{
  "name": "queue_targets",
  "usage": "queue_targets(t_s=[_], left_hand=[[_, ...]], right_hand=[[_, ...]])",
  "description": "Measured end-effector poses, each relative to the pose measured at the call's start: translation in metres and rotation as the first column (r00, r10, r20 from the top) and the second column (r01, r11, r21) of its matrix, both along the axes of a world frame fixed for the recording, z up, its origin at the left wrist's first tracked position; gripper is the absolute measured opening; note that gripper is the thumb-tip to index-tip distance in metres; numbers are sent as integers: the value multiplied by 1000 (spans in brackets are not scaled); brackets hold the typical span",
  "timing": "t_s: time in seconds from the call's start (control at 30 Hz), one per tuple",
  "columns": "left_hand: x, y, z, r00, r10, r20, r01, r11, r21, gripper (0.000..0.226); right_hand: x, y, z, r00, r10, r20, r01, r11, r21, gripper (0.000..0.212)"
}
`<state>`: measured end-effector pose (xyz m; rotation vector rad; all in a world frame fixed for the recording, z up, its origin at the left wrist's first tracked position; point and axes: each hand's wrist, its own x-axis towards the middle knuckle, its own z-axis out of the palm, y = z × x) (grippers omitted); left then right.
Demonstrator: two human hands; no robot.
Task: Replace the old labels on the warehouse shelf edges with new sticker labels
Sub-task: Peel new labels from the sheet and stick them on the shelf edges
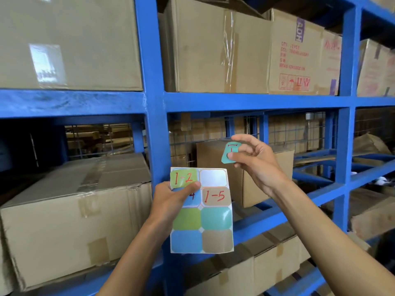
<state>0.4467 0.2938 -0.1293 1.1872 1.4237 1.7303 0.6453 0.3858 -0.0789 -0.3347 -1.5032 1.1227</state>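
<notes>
My left hand (171,199) holds a sticker sheet (213,229) upright by its upper left part, thumb across the front. The sheet carries coloured labels; "1-2" and "1-5" are written in red, and its top right cell is bare white. My right hand (254,159) pinches a peeled teal sticker label (229,153) with red writing, above and right of the sheet. Both are in front of the blue shelf rack, whose horizontal shelf edge (245,102) runs above the hands. No old label shows on the visible edges.
A blue upright post (154,124) stands just left of the sheet, another upright (344,146) at the right. Cardboard boxes (213,48) fill the upper shelf; a large taped box (70,214) sits at lower left. Wire mesh backs the middle bay.
</notes>
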Motion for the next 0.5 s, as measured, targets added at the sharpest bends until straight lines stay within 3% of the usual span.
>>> queue_targets(t_s=[0.2, 0.5], left_hand=[[-11, -1, 23, 998, 62, -4, -61, 996, 61, 15], [-21, 6, 41, 993, 119, -4, -118, 989, 86, 14]], right_hand=[[-20, 9, 40, 993, -100, 56, 90, 982, 165, 50], [-65, 18, 92, 988, -147, 38, 130, 949, 286, 54]])
